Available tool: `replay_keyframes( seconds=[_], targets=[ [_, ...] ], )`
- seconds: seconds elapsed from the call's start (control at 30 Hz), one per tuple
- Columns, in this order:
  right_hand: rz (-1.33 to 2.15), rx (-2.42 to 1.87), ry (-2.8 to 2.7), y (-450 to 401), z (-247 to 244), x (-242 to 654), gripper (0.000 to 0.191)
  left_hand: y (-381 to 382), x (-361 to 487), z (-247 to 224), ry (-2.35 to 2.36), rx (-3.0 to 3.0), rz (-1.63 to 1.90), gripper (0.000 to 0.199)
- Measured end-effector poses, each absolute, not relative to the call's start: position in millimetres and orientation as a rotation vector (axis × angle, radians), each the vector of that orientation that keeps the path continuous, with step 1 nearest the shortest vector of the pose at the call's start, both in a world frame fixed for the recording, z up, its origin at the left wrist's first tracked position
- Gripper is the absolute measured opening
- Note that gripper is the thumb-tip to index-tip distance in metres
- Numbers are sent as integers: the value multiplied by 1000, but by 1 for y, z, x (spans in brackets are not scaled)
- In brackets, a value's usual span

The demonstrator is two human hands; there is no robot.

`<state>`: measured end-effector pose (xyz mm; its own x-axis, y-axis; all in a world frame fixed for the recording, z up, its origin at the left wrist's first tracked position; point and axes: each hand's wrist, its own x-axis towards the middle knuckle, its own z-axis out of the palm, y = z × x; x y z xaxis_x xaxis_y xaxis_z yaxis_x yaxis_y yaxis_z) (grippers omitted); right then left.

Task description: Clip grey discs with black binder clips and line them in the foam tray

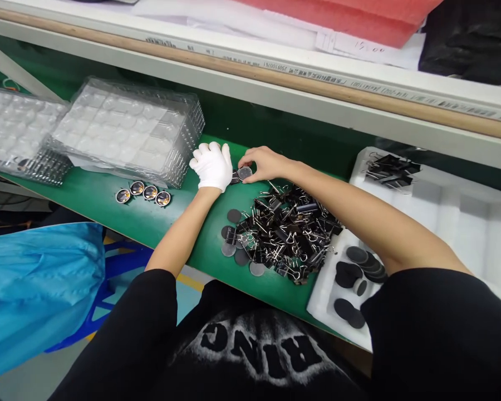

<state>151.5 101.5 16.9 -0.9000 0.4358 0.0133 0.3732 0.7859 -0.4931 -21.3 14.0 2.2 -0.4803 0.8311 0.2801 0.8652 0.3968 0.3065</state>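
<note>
My left hand (212, 167) wears a white glove and rests over the green bench, its fingers bent and fanned apart. A small black clip (234, 177) lies against its right edge, partly hidden. My bare right hand (261, 163) pinches a round grey disc (245, 173) between thumb and fingers, right beside that clip. Closer to me is a large heap of black binder clips (288, 234) with silver wire handles. Several dark and grey discs (241, 257) lie along the heap's left side.
Stacked clear plastic trays (125, 128) stand at the left. Several round, shiny rimmed pieces (150, 192) lie before them. On the right, a white foam tray (442, 189) holds black discs (357, 254) and more binder clips (390, 170). A shelf edge (275, 72) crosses above the bench.
</note>
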Motion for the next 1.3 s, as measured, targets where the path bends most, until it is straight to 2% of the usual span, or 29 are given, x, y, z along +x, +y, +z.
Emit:
replay_keyframes(
  seconds=[0.3,0.57,0.77,0.9,1.03,1.17,1.3],
  targets=[
    [828,-515,-2704,100,9,161,38,12,-21,4,-2610,-1542,-717,50],
    [869,-544,-2637,92,4,158,40,26,-35,-28,-2485,-1633,-883,47],
    [826,-578,-2710,91,10,156,40,34,-40,-38,-2495,-1718,-847,47],
    [796,-589,-2762,91,11,155,46,33,-37,-33,-2449,-1727,-972,49],
    [740,-536,-2877,91,17,149,54,16,-31,-4,-2283,-1777,-1025,46],
    [626,-674,-2894,94,32,152,41,-18,-23,38,-2062,-2269,-827,45],
    [597,-998,-2734,97,50,172,43,-49,-6,48,-2004,-2888,-272,51]
  ],
)
